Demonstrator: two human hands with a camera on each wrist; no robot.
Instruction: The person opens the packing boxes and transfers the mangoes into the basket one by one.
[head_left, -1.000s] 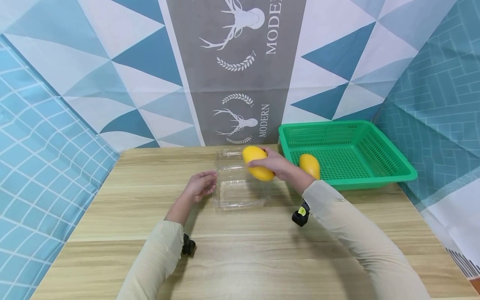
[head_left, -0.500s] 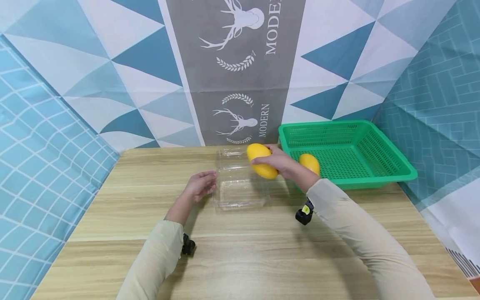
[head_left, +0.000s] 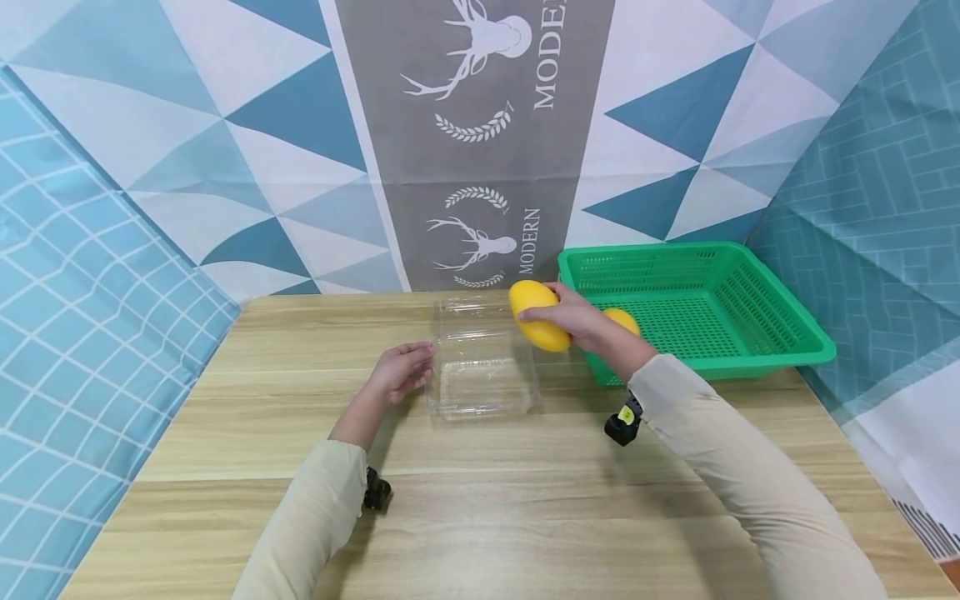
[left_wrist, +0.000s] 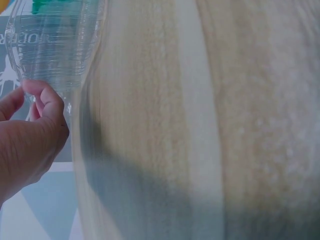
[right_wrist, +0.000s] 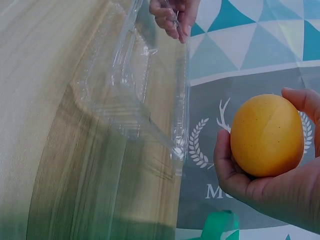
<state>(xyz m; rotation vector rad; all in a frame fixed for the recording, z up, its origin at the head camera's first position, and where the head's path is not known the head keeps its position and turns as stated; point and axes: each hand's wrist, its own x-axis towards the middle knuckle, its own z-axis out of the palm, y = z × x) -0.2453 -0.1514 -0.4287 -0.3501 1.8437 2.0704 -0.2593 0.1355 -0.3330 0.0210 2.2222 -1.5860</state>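
Note:
My right hand (head_left: 573, 319) grips a yellow mango (head_left: 538, 315), raised over the right side of a clear plastic box (head_left: 480, 379). In the right wrist view the mango (right_wrist: 267, 136) sits between thumb and fingers, its speckled end facing the camera. My left hand (head_left: 403, 371) stays at the box's left edge; in the left wrist view its thumb and forefinger pinch the rim of the box (left_wrist: 55, 45). A second mango (head_left: 622, 319) rests in the green basket (head_left: 757, 363), partly hidden behind my right forearm.
The basket stands at the back right of the wooden table (head_left: 465, 517), against the patterned wall cloth (head_left: 652, 125). Blue tiled cloth (head_left: 82, 333) closes off the left side. The transparent box lies near the table's back edge.
My right hand has moved right and slightly away with the mango, from over the middle of the box towards the basket. My left hand has stayed at the box's edge.

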